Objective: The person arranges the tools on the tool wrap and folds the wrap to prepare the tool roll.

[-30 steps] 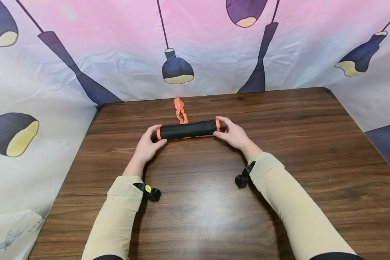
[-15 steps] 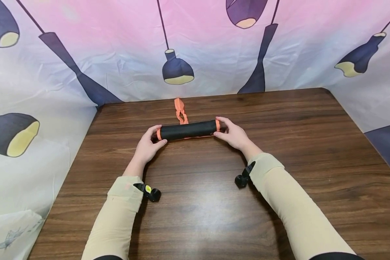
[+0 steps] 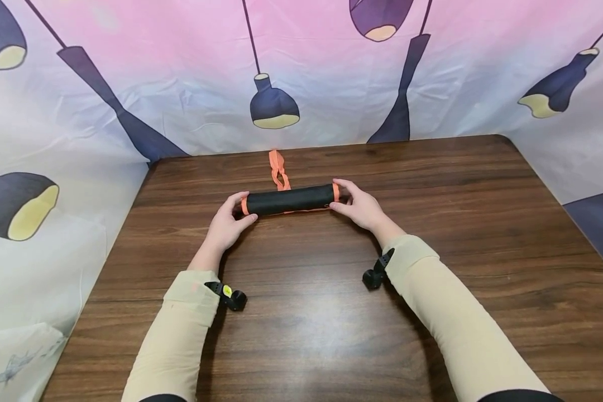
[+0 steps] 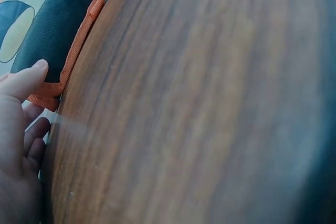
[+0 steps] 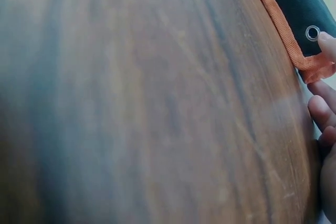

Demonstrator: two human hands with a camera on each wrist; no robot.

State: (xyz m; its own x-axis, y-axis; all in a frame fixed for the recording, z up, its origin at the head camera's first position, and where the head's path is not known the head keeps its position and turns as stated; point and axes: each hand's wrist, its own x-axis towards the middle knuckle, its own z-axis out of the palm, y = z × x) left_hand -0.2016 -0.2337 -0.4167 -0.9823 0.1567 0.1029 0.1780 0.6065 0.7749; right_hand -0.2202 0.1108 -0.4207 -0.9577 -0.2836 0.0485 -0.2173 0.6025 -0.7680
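A black fabric roll (image 3: pixel 291 200) with orange edging, which looks like a tool roll, lies on the wooden table near its far side. Its left end is held by my left hand (image 3: pixel 224 226), thumb on the near side and fingers at the far side. At the opposite end my right hand (image 3: pixel 363 208) grips the roll the same way. In the right wrist view a metal eyelet (image 5: pixel 312 33) shows close to the right thumb. Behind the roll, an orange strap (image 3: pixel 278 166) stretches toward the table's back edge. The left wrist view shows the left thumb (image 4: pixel 32 80) pressing the black cloth.
The brown wooden table (image 3: pixel 301 312) reaches back to a hanging cloth (image 3: pixel 191 100) printed with lamps, which also covers both sides. Small black cameras (image 3: pixel 237 300) are strapped to both wrists.
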